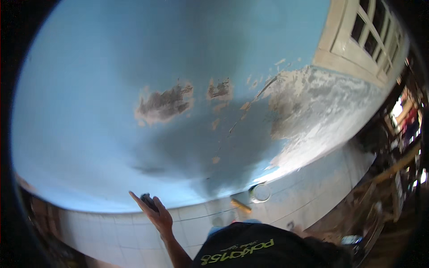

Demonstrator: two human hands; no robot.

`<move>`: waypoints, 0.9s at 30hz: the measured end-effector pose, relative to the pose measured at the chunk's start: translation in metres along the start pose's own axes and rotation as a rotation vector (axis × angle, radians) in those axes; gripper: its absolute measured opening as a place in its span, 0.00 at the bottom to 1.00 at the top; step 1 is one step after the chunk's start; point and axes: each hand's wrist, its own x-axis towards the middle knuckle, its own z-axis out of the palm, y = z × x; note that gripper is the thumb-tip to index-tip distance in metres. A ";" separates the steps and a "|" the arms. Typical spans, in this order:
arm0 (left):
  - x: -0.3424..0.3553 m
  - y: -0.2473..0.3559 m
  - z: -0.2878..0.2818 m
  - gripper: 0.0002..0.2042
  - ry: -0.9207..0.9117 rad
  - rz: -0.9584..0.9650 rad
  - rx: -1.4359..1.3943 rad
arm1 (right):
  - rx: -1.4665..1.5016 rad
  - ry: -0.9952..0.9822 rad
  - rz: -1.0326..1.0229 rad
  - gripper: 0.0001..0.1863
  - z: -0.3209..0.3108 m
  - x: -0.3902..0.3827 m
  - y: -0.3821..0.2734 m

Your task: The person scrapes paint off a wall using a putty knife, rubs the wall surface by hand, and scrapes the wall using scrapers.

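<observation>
Our left hand (pixel 160 215) is partly open, the thumb and an outstretched finger set apart around one small dark object (pixel 149 202), which we hold between them. It is at near left, before the foot of the blue wall (pixel 80 116); we cannot tell whether it touches the wall. Our right hand is out of sight, so we cannot tell its state.

Just beyond, on the pale floor tiles (pixel 192 225), we count one round white tub (pixel 260 193) and, to its left, one yellow object (pixel 241 206), too blurred to name.

Farther up the wall we count two smaller bare grey patches, one at left (pixel 165 103) and one at centre (pixel 219 89), and one broad grey-white patch (pixel 313 105) at right. A thin crack (pixel 243 111) slants between them. At far right is one pale-framed window (pixel 353 44).

Our black shirt (pixel 268 245) carries yellow-green lettering, seen upside down.
</observation>
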 end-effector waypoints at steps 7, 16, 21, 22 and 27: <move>-0.028 0.090 0.085 0.15 -0.264 0.234 -0.319 | 0.312 0.010 -0.052 0.28 -0.089 0.028 0.020; 0.010 0.264 0.195 0.18 -0.059 1.178 -0.087 | 0.674 -0.043 -0.183 0.25 -0.075 -0.039 -0.115; 0.041 0.289 0.241 0.22 0.289 1.169 0.276 | 0.610 -0.085 -0.142 0.26 -0.052 -0.010 -0.065; 0.043 0.284 0.243 0.23 0.371 1.172 0.294 | 0.574 -0.099 -0.150 0.27 -0.052 -0.016 -0.058; 0.029 0.290 0.249 0.24 0.431 1.279 0.359 | 0.517 -0.131 -0.015 0.28 -0.047 -0.036 -0.026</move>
